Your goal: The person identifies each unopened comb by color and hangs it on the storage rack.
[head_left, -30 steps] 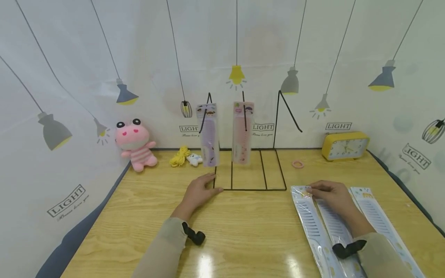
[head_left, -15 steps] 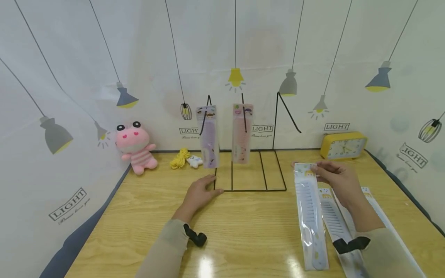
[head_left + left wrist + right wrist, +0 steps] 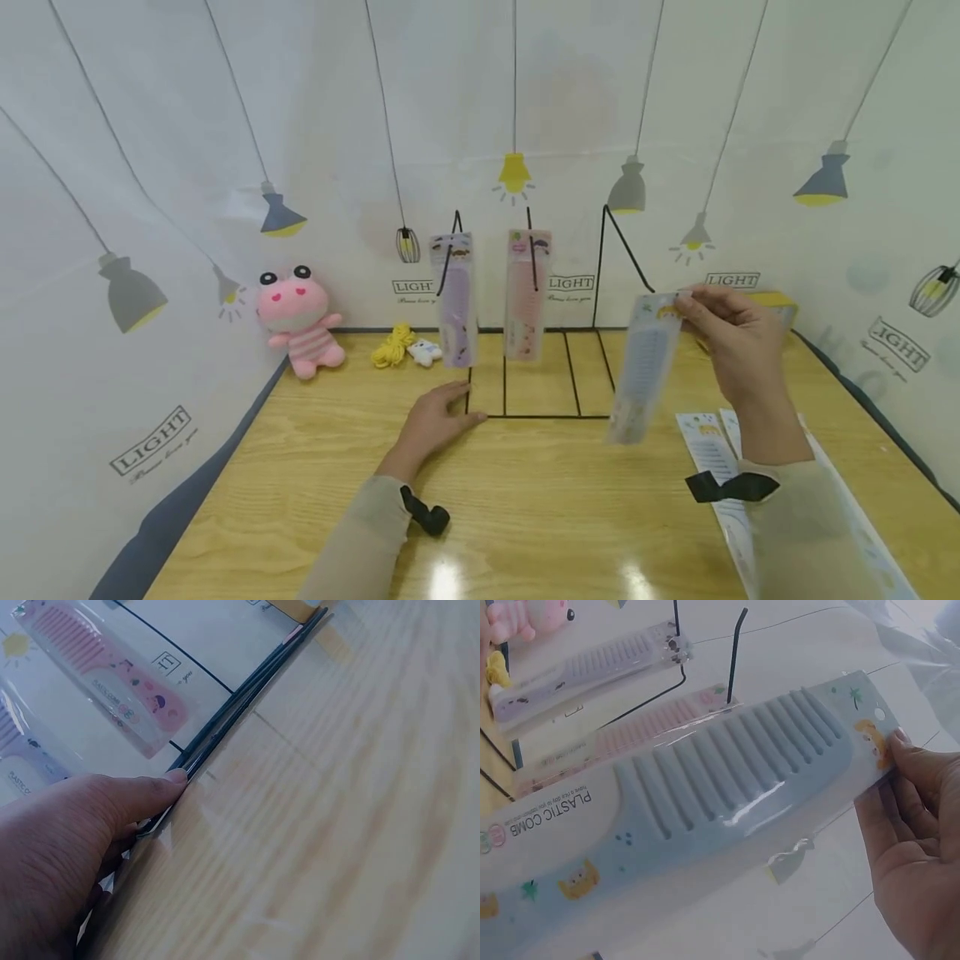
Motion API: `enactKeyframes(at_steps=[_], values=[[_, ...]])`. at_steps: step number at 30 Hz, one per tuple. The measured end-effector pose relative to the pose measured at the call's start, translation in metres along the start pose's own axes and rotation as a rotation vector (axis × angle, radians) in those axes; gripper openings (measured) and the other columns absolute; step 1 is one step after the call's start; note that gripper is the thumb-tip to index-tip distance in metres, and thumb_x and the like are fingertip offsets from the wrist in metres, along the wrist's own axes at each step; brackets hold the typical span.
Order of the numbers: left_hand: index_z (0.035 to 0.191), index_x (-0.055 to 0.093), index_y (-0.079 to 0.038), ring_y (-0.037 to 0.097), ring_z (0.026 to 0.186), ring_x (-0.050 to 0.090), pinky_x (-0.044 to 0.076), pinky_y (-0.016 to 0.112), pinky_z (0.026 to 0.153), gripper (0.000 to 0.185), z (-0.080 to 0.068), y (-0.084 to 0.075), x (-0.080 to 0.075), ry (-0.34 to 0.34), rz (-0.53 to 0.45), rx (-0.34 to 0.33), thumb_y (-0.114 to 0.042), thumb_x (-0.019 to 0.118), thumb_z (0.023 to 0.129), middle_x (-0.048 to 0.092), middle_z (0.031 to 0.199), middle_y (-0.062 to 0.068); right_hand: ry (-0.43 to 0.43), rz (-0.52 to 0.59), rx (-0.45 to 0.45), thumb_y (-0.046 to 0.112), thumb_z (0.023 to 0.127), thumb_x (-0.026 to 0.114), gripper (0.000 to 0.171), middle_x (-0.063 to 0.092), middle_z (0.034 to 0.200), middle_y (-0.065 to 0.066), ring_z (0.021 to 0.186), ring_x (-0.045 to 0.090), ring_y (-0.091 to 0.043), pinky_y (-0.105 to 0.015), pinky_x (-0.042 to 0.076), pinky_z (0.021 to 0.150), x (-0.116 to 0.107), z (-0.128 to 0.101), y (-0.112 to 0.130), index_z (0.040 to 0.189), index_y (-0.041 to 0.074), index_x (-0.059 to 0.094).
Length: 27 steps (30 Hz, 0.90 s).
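Note:
My right hand (image 3: 738, 346) pinches the top corner of a packaged blue comb (image 3: 643, 362) between thumb and fingers. The comb hangs tilted above the table, its header at the tip of the right hook of a black wire rack (image 3: 551, 417). In the right wrist view the blue comb (image 3: 727, 776) shows a small hole in its header, near the thumb. My left hand (image 3: 431, 421) holds the rack's front left base corner, thumb on the front bar. A packaged purple comb (image 3: 454, 312) hangs on the left hook and a packaged pink comb (image 3: 527, 308) on the middle one.
More packaged blue combs (image 3: 705, 450) lie on the table (image 3: 555, 508) under my right forearm. A yellow clock (image 3: 780, 307) stands behind my right hand, mostly hidden. At the back left are a pink plush toy (image 3: 300, 321), a yellow cord bundle (image 3: 392, 346) and a small white figure (image 3: 424, 353).
My right hand has lifted the blue comb off the others on the table and carried it up and away from me to the right hook. The left hand has stayed at the rack.

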<state>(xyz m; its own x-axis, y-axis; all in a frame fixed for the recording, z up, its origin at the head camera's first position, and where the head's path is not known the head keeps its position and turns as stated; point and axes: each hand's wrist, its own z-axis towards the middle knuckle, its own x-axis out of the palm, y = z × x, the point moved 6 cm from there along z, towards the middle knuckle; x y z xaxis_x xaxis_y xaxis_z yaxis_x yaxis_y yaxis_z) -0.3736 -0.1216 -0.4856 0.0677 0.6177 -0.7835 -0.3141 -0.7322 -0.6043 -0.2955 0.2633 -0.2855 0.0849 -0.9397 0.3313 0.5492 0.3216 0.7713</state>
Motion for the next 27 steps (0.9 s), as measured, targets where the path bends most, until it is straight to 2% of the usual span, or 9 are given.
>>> enactKeyframes(at_steps=[8, 15, 21, 27], values=[[0.147, 0.053, -0.016, 0.028, 0.142, 0.041, 0.031, 0.047, 0.119, 0.072, 0.000, -0.001, -0.001, -0.002, 0.002, 0.008, -0.054, 0.071, 0.089, 0.047, 0.153, 0.003, -0.071, -0.007, -0.024, -0.006, 0.090, 0.071, 0.015, 0.074, 0.092, -0.009, 0.083, 0.070, -0.014, -0.020, 0.059, 0.068, 0.005, 0.006, -0.005, 0.102, -0.013, 0.068], [0.148, 0.053, -0.017, 0.027, 0.143, 0.040, 0.030, 0.047, 0.119, 0.072, 0.000, 0.002, 0.001, 0.000, 0.007, -0.004, -0.055, 0.071, 0.089, 0.047, 0.154, 0.003, -0.084, -0.064, -0.020, -0.004, 0.089, 0.073, 0.017, 0.075, 0.092, -0.007, 0.084, 0.071, -0.014, -0.022, 0.060, 0.073, 0.005, 0.008, -0.014, 0.102, -0.012, 0.068], [0.148, 0.053, -0.016, 0.028, 0.143, 0.040, 0.030, 0.048, 0.119, 0.072, -0.001, 0.001, -0.001, 0.002, 0.003, -0.012, -0.054, 0.071, 0.089, 0.046, 0.154, 0.004, -0.095, -0.161, 0.011, 0.005, 0.090, 0.075, 0.022, 0.075, 0.094, -0.005, 0.087, 0.070, -0.014, -0.023, 0.060, 0.078, 0.003, 0.015, -0.022, 0.105, -0.009, 0.068], [0.148, 0.053, -0.017, 0.027, 0.143, 0.040, 0.031, 0.047, 0.119, 0.072, 0.000, 0.001, 0.000, 0.005, 0.009, -0.009, -0.055, 0.070, 0.090, 0.046, 0.154, 0.003, -0.088, -0.260, 0.071, 0.017, 0.089, 0.077, 0.033, 0.074, 0.100, -0.002, 0.095, 0.071, -0.013, -0.023, 0.058, 0.085, 0.000, 0.032, -0.029, 0.111, -0.006, 0.067]])
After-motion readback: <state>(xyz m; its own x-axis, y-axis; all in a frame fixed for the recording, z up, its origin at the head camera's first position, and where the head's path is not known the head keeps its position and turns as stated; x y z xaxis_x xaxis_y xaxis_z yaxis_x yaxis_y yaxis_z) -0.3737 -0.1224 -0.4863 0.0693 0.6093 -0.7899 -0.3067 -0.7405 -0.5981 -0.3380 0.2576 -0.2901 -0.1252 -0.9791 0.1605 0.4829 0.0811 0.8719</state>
